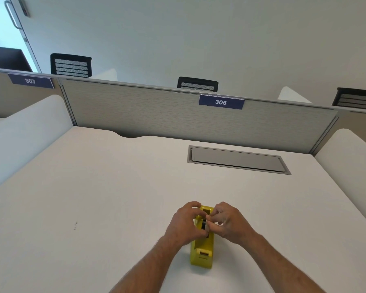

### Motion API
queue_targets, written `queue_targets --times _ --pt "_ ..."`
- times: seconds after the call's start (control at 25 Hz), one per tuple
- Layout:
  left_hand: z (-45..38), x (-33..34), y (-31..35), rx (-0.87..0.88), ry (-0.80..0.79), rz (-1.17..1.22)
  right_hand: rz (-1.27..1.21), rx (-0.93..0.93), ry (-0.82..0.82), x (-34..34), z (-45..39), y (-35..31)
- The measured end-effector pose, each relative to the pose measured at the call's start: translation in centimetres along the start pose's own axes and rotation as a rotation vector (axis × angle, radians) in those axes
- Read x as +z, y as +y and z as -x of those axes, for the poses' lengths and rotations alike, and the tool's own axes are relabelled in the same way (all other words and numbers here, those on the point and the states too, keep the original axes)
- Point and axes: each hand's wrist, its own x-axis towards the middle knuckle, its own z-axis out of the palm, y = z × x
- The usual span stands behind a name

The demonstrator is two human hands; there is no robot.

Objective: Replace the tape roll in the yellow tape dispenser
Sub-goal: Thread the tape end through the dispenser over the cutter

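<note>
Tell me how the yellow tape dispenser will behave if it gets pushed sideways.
The yellow tape dispenser stands narrow and tall on the smooth white desk, so it may tip or slide. The left hand and right hand flank it, probably steadying it.

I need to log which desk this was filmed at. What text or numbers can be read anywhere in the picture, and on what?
"306" on the blue plate on the partition straight ahead.
"307" on the blue plate on the partition to the left.
No readable print shows on the yellow tape dispenser.
</note>
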Motion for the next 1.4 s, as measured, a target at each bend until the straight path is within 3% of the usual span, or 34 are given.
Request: queue_targets --times 1.4 --pt "-0.20 0.01 -0.26 -0.017 -0.013 0.029 -0.036 -0.026 -0.033 -0.26 0.03 0.32"
